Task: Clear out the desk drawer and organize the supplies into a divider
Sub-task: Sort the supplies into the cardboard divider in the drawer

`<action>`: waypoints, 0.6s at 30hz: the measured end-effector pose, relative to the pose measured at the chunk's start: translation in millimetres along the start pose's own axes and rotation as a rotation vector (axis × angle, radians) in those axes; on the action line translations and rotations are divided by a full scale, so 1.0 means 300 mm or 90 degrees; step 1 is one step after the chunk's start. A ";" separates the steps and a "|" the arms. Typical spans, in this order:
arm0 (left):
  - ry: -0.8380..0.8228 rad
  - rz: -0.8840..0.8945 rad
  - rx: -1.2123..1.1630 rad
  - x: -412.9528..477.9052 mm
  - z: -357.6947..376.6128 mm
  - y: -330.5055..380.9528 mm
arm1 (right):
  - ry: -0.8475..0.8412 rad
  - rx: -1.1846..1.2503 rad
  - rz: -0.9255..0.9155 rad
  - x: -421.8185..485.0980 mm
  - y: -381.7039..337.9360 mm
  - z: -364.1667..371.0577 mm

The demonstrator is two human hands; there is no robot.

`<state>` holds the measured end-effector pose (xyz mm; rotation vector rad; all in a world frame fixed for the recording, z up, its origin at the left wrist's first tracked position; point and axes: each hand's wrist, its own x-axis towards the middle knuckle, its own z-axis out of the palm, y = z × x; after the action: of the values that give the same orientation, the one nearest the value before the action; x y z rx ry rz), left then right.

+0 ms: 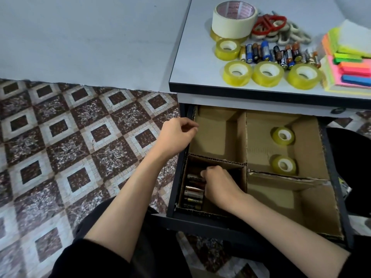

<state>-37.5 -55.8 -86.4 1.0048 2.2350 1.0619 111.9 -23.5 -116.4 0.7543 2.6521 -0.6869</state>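
Note:
The dark desk drawer (172, 197) stands open with a cardboard divider (246, 137) of several compartments in it. Several batteries (193, 192) lie stacked in the near-left compartment. My right hand (219, 186) reaches into that compartment, its fingertips pinched on a battery at the top of the stack. My left hand (176, 135) rests at the drawer's left edge beside the bare far-left compartment, fingers curled. Two yellow tape rolls (283, 136) (284, 165) lie in the far-right compartment. The near-right compartment holds nothing.
On the desk top (190, 57) above the drawer lie more batteries (277, 54), yellow tape rolls (238, 73), a big masking tape roll (233, 19), red scissors (268, 24) and coloured sticky notes (349, 63). Patterned floor (80, 137) lies to the left.

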 end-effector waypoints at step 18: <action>0.023 0.178 0.030 0.006 -0.063 0.164 | 0.316 0.114 0.021 -0.193 0.165 -0.433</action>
<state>-30.8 -41.6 -36.2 1.3588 2.2013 1.1550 167.3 57.0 -1.8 1.1433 3.0335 -0.8258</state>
